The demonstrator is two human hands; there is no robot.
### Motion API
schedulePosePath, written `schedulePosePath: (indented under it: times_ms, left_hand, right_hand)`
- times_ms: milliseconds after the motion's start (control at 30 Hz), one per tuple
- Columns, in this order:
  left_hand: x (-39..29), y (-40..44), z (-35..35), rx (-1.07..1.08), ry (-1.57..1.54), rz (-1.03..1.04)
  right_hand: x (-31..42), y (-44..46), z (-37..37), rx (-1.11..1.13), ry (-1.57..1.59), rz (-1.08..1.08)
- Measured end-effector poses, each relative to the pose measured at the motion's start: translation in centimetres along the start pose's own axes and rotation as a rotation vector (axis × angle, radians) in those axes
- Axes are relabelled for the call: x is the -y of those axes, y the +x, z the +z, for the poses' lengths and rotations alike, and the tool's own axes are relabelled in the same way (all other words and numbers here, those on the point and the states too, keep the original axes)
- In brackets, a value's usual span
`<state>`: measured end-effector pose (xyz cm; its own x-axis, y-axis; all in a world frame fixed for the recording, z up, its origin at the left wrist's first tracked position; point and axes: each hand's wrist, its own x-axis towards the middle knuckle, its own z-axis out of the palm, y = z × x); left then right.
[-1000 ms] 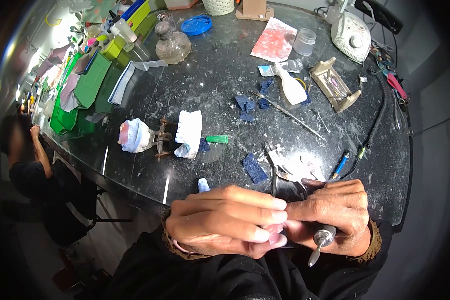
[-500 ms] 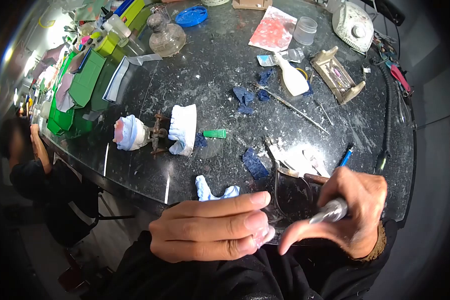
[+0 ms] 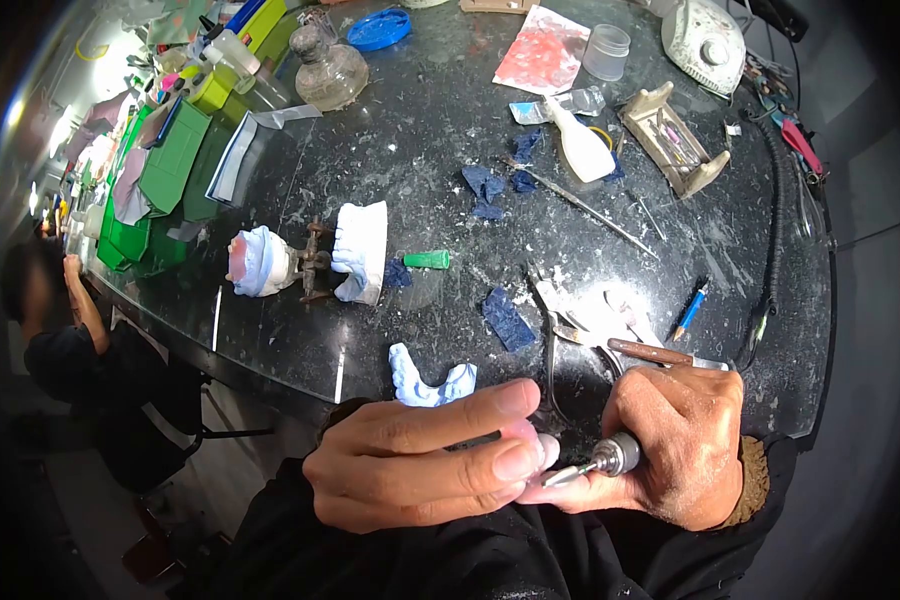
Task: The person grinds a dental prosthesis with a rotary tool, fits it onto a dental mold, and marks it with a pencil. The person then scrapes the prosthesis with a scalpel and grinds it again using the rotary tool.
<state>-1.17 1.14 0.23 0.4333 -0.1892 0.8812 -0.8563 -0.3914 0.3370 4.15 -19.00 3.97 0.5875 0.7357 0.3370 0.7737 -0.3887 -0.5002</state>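
My left hand (image 3: 420, 460) is closed around a small pink denture piece (image 3: 521, 430), whose pale end shows past the fingertips; most of it is hidden by the fingers. In my right hand (image 3: 678, 445) is a rotary handpiece (image 3: 620, 454). Its metal bur (image 3: 567, 475) points left, close to the left fingertips; whether it touches the piece I cannot tell. My right thumb reaches under the bur to the left fingers. Just beyond the left hand lies a light-blue horseshoe-shaped dental model (image 3: 430, 388). A knife with a brown handle (image 3: 655, 352) lies beyond the right hand.
Farther left, a metal articulator (image 3: 313, 262) lies beside a white dental cast (image 3: 362, 250) and a blue-and-white cast (image 3: 262, 262). Pliers (image 3: 550, 310), a green tube (image 3: 427, 260) and a white bottle (image 3: 582, 145) are on the dusty black table. Another person (image 3: 75, 340) sits at far left.
My right hand has turned and moved left, bringing the bur up to the left fingertips. The right thumb now meets the left hand. The left fingers have shifted slightly around the denture piece.
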Motion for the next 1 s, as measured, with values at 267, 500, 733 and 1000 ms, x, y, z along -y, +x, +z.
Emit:
schedulePosePath:
  times_ms: [267,500,733,1000]
  left_hand:
    - [-0.8,0.0,-1.3,0.228,-0.092,-0.121]
    - [-1.1,-0.1,0.7,-0.047,0.032,-0.141]
    - [-1.5,0.0,1.6,-0.142,0.125,-0.168]
    - [-1.3,-0.3,1.9,-0.179,0.135,-0.144]
  right_hand:
    - [0.0,-0.1,0.1,0.002,-0.024,-0.001]
    - [-0.1,-0.1,0.1,0.012,-0.001,0.010]
    - [-0.1,-0.1,0.2,0.006,-0.021,-0.003]
    - [-0.1,-0.2,0.2,0.025,-0.042,0.000]
